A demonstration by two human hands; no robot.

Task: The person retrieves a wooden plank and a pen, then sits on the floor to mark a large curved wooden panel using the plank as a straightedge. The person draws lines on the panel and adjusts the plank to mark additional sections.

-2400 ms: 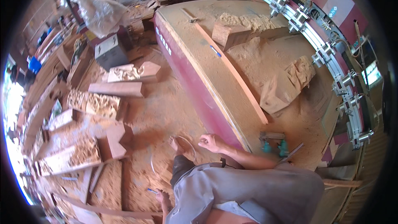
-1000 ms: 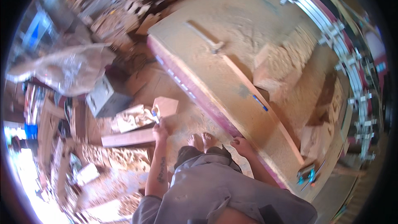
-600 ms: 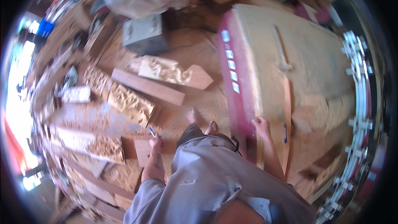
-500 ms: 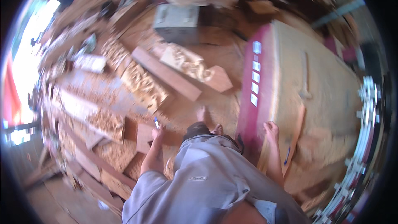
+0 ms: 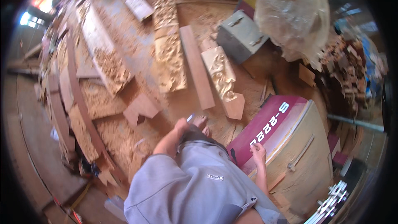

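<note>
My left hand is closed around a slim white-and-blue pen, whose end pokes out past the fingers above my lap. My right hand hovers at or just over the dark red panel with white markings; its fingers are curled together, and whatever they may hold is too small to make out. Beside that hand, a slim tool like a small hammer lies on the tan, dusty board. Ahead of my feet are a carved wooden piece and a plain reddish plank.
A long carved board lies farther off, near a grey metal box. Clear plastic sheeting bulges at the back right. Sawdust and wood offcuts spread to my left. A bundle of metal pieces sits at far right.
The view has swung to the right, so the carved wood, box and red panel appear turned. My left hand, still holding the pen, has come in nearer my lap; the right is now over the red panel.
</note>
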